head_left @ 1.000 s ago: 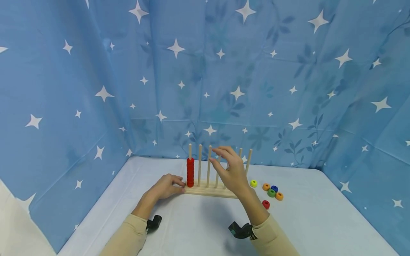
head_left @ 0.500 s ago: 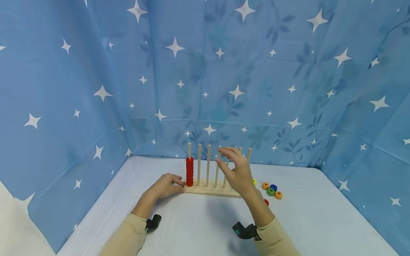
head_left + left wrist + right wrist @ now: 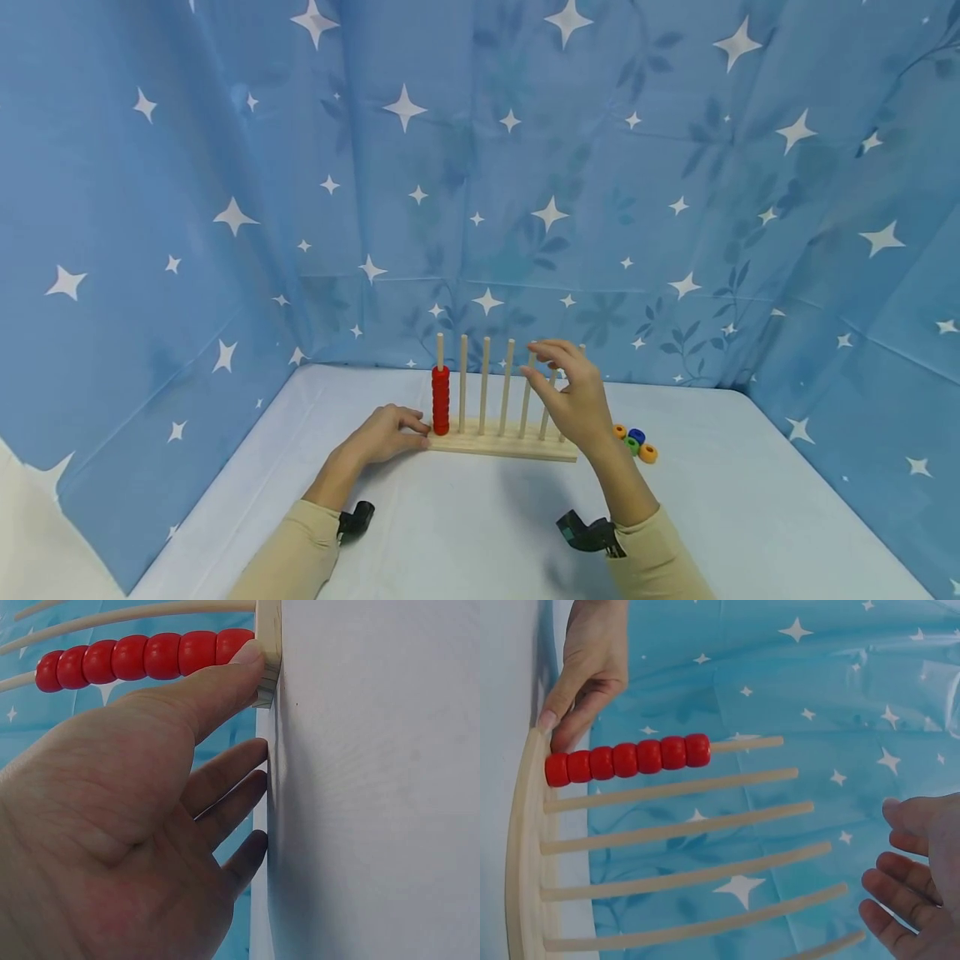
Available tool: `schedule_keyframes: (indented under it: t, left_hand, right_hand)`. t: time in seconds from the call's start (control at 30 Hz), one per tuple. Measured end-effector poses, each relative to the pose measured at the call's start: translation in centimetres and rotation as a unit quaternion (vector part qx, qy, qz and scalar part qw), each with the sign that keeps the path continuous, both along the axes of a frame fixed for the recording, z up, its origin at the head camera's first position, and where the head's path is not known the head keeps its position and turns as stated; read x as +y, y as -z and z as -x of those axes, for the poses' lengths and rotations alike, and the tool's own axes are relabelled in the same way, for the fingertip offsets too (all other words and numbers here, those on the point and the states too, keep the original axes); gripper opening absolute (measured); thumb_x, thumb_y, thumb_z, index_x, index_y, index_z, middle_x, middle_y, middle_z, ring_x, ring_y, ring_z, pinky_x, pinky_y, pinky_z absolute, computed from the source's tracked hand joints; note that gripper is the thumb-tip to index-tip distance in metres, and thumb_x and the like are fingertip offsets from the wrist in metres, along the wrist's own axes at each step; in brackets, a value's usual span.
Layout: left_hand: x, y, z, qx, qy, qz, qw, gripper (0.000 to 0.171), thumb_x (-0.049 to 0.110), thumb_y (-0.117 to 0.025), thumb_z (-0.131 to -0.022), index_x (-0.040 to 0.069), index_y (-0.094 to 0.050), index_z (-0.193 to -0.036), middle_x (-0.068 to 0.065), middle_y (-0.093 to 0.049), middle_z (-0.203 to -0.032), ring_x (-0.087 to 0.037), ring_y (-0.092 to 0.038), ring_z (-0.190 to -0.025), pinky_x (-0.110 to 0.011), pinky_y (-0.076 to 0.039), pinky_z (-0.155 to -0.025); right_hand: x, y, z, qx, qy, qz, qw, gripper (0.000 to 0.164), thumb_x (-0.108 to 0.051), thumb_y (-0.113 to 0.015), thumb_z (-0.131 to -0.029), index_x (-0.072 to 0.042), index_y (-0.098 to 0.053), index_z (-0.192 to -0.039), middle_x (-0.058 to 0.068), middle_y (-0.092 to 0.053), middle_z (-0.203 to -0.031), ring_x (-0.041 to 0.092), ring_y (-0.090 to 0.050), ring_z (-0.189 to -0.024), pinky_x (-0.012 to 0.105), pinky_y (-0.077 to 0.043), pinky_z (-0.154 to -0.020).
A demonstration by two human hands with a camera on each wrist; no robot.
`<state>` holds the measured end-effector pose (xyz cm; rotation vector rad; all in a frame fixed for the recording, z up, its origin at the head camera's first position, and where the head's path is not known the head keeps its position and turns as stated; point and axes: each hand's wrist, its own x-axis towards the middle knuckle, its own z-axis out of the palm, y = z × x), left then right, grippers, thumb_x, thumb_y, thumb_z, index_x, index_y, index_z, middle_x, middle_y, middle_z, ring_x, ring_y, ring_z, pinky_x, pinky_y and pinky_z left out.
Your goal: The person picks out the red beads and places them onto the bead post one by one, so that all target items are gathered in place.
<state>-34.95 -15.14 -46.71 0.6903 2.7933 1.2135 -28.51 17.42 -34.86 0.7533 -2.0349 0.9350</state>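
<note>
A peg abacus stands upright on the table, its pale wooden base [image 3: 495, 445] carrying a row of thin pegs [image 3: 483, 387]. Stacked red beads [image 3: 441, 402] fill most of the leftmost peg; its top is bare. My left hand [image 3: 386, 435] pinches the left end of the base, with the thumb [image 3: 225, 679] on the near face. In the head view my right hand [image 3: 577, 392] is raised in front of the rightmost pegs, hiding parts of them. Its fingers are loosely curved with nothing between them, as the right wrist view also shows of the right hand [image 3: 922, 877].
Several loose beads lie on the table right of the abacus: orange [image 3: 648, 453], blue [image 3: 637, 436] and green [image 3: 632, 447] ones, close together. A blue star-patterned curtain [image 3: 480, 167] hangs behind and around the white table [image 3: 450, 517].
My right hand has moved right along the pegs, still holding nothing. The loose yellow and red beads are now hidden behind that hand and forearm. My left hand stays on the base.
</note>
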Motion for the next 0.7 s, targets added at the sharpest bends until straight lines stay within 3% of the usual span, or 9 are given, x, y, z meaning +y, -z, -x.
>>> schedule_keyframes:
  t: [0.3,0.57,0.7]
  left_hand:
    - [0.0,0.0,-0.1,-0.006,0.000,0.002,1.0000,0.021,0.020,-0.082,-0.090,0.011,-0.084,-0.108,-0.020,-0.067,-0.138,-0.041,-0.057,-0.137,-0.060,-0.041,-0.115]
    - [0.2,-0.1,-0.2,-0.004,-0.001,0.005,1.0000,0.021,0.020,-0.083,-0.089,0.012,-0.084,-0.108,-0.020,-0.067,-0.137,-0.041,-0.057,-0.136,-0.060,-0.041,-0.115]
    - [0.1,-0.1,-0.1,-0.002,-0.001,0.006,1.0000,0.020,0.021,-0.083,-0.089,0.013,-0.085,-0.107,-0.020,-0.068,-0.137,-0.041,-0.057,-0.136,-0.060,-0.042,-0.115]
  right_hand:
    - [1.5,-0.1,-0.1,-0.037,0.004,-0.005,0.999,0.036,-0.012,-0.077,-0.094,-0.006,-0.072,-0.130,0.010,-0.069,-0.129,0.029,-0.069,-0.109,0.050,-0.058,-0.088]
    - [3.0,-0.3,-0.2,-0.058,0.010,-0.021,0.998,0.033,-0.013,-0.077,-0.095,-0.010,-0.074,-0.128,0.007,-0.070,-0.127,0.026,-0.068,-0.106,0.028,-0.056,-0.084]
    - [4.0,-0.4,-0.2,-0.077,0.020,-0.030,0.996,0.034,-0.016,-0.077,-0.096,-0.013,-0.074,-0.129,0.005,-0.070,-0.128,0.023,-0.067,-0.106,0.028,-0.057,-0.069]
